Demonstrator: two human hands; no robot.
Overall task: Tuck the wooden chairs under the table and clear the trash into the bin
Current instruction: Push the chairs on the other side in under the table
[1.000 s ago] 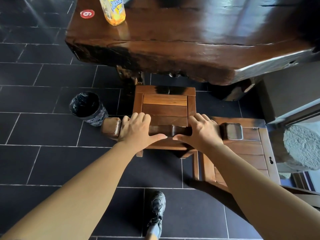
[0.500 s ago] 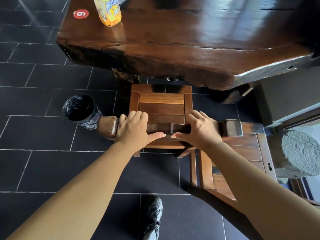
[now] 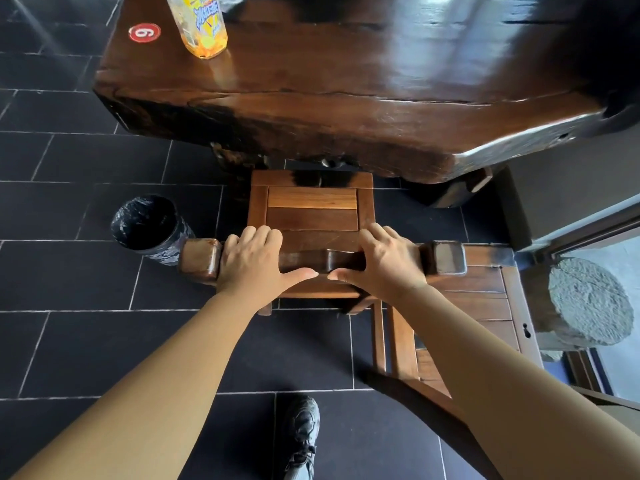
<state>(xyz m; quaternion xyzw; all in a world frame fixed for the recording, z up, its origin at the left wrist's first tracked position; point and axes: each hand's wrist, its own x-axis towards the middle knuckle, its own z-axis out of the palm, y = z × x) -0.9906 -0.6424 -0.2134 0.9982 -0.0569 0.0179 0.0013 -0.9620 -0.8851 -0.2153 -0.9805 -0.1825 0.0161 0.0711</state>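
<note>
Fingers [image 3: 259, 235] of left hand [image 3: 254, 268] and right hand [image 3: 386, 266] gripping backrest [image 3: 322, 259] of brown wooden chair [image 3: 311, 216], glossy dark wood tabletop [image 3: 346, 98], black tiled floor [image 3: 86, 341]

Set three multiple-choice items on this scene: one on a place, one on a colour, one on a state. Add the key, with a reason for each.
1. Where is the bin?
A. On the table
B. On the floor, left of the chair
C. On the chair's seat

2. What colour is the round sticker on the table?
A. Red
B. Green
C. Blue

3. What are the left hand and right hand doing?
A. Hanging free
B. Resting flat on the table
C. Gripping the chair's back rail

Key:
1 B: the bin stands on the dark tiles beside the rail's left end.
2 A: the disc near the table's corner is red with a white numeral.
3 C: both hands wrap over the rail.
</note>
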